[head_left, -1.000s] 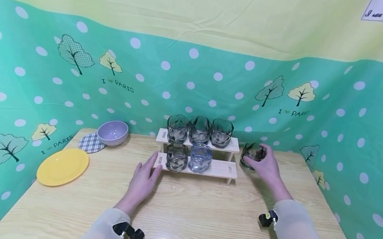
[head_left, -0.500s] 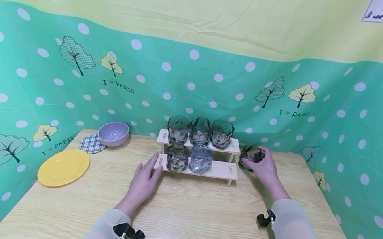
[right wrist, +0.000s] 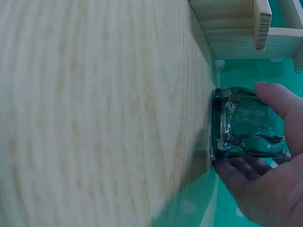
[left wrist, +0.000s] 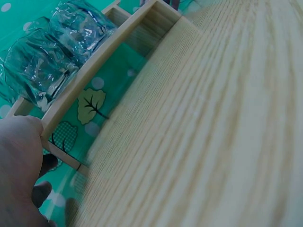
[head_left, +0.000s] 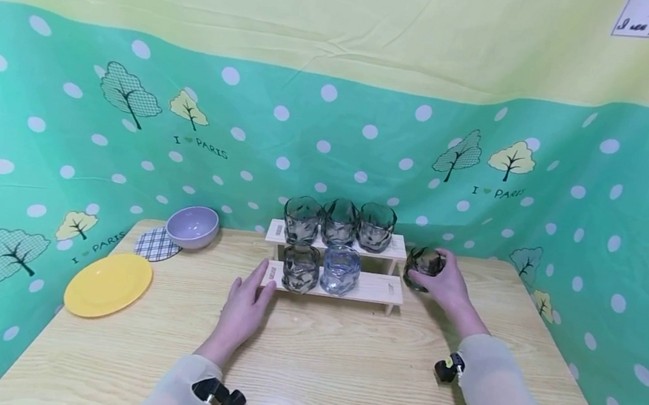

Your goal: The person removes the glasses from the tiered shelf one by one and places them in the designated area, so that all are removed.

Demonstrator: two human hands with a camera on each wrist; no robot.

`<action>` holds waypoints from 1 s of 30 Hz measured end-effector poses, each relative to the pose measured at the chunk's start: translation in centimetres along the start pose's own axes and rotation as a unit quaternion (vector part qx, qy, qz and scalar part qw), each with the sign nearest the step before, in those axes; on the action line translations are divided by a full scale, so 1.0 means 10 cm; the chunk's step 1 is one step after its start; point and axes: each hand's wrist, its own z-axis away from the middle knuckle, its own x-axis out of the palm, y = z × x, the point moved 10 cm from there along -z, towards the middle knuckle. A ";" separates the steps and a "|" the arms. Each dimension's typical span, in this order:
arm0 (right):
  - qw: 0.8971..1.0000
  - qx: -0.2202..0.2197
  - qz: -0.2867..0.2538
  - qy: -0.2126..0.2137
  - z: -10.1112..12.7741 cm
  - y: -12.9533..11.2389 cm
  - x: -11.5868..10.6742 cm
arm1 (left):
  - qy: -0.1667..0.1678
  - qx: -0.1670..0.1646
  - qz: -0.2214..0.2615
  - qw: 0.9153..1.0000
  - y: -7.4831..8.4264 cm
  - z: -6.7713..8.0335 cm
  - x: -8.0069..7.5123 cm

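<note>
The dark glass tumbler (head_left: 424, 264) under the right hand (head_left: 448, 288) looks like thick, faceted glass, so I would judge it fairly heavy for its size, rigid, smooth enough to slip, and liable to chip if knocked against the wooden rack (head_left: 331, 281). The safest hold seems to be around its side wall, thumb on one side and fingers opposite, which is about how it is held now: in the right wrist view the thumb (right wrist: 279, 106) lies over one side and the fingers (right wrist: 236, 176) curl under the other, so the hand is closed around the tumbler (right wrist: 246, 124). It stands on the counter (head_left: 338, 370) just beside the right end of the rack, its base on the wood. It is smoky grey-green, see-through, with a wavy, crumpled-looking surface that catches light. The rack carries three similar dark tumblers (head_left: 339, 221) on its upper step, and a dark tumbler (head_left: 299, 267) and a pale blue tumbler (head_left: 340, 270) on the lower one. The left hand (head_left: 244, 307) lies flat on the counter, fingers straight, its thumb (left wrist: 21, 142) touching the rack's left end and gripping nothing.
</note>
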 end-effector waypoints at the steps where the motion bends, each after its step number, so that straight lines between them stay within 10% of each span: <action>1: 1.000 0.001 0.000 -0.002 0.00 0.00 0.01 | 0.000 -0.001 0.000 1.000 0.00 0.00 0.00; 30: 0.999 -0.028 -0.044 0.013 0.17 -0.14 -0.13 | 0.000 0.001 0.001 1.000 -0.02 0.00 0.00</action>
